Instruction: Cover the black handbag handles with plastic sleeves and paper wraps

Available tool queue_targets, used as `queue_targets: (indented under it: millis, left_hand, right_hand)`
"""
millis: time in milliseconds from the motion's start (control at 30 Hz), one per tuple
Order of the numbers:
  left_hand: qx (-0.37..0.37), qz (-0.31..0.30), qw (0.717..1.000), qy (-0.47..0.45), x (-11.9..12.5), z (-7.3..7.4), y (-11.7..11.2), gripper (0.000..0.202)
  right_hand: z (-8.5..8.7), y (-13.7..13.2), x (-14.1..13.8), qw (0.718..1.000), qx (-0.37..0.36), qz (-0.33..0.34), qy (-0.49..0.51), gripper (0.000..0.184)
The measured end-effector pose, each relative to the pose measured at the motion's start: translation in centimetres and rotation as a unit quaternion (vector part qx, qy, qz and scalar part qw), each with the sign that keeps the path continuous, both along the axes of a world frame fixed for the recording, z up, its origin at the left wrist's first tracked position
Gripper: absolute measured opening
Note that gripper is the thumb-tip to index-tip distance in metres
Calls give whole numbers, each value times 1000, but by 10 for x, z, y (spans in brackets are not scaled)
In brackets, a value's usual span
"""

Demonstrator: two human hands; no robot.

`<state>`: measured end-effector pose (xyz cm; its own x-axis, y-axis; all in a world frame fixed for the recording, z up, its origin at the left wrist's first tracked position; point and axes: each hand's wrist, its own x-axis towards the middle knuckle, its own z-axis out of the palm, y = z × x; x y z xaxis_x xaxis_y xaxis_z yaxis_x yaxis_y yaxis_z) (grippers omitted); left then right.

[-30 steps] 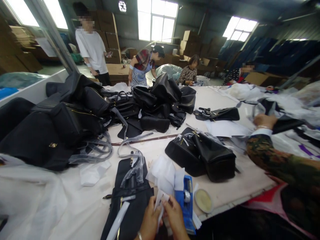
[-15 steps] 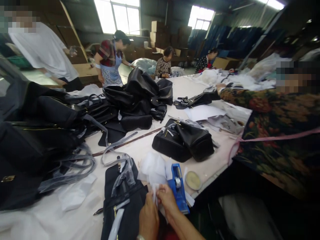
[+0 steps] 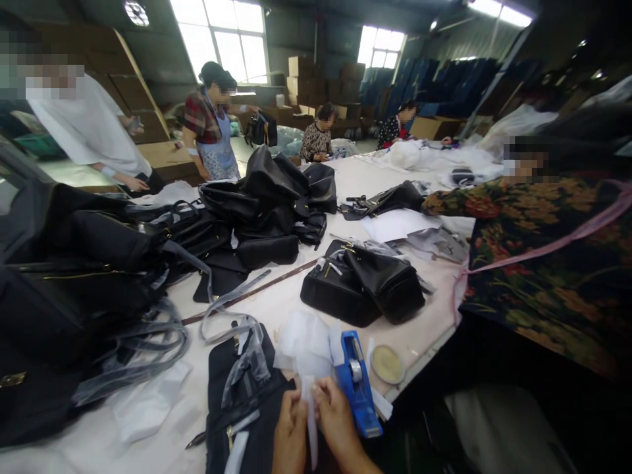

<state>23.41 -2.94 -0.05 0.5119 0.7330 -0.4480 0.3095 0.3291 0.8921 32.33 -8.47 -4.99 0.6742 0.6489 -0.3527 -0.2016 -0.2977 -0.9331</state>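
Both my hands are at the bottom edge, close together, pinching a narrow white strip (image 3: 311, 415) that hangs between them. My left hand (image 3: 289, 434) grips it from the left, my right hand (image 3: 336, 418) from the right. The strip runs up into a crumpled wad of white foam wrap (image 3: 303, 342). Under my left hand lies a flat black bag (image 3: 247, 401) with a plastic-wrapped strap. A blue tape dispenser (image 3: 358, 385) stands just right of my right hand.
A small round tin (image 3: 386, 364) sits near the table edge. Black bags are heaped at left (image 3: 74, 263) and centre (image 3: 276, 197), two more (image 3: 365, 283) ahead. A person in a floral sleeve (image 3: 533, 250) leans over the table at right. Other people stand at the far end.
The view has swung right and then settled. My hands stay together on the white strip, slightly lower in view. The person at right now leans in over the table.
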Motion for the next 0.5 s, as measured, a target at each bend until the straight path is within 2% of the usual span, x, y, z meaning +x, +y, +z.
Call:
queue_targets:
  millis: [67,167,233,333,500]
  left_hand:
    - [-24,24,999,-15,-2,-7,1,48]
    - [-6,40,999,-2,-5,-18,3,42]
    - [5,58,998,10,-7,-22,4,41]
    - [-15,91,995,-21,-6,-27,6,48]
    - [-78,91,990,-72,-1,-27,7,53]
  right_hand:
    - [3,1,0,1000,9,21,-16,24]
    - [7,3,4,999,35,17,4,19]
    - [11,4,8,998,45,13,37,29]
    - [18,5,14,994,61,32,82,46]
    - [25,3,22,985,80,77,131,42]
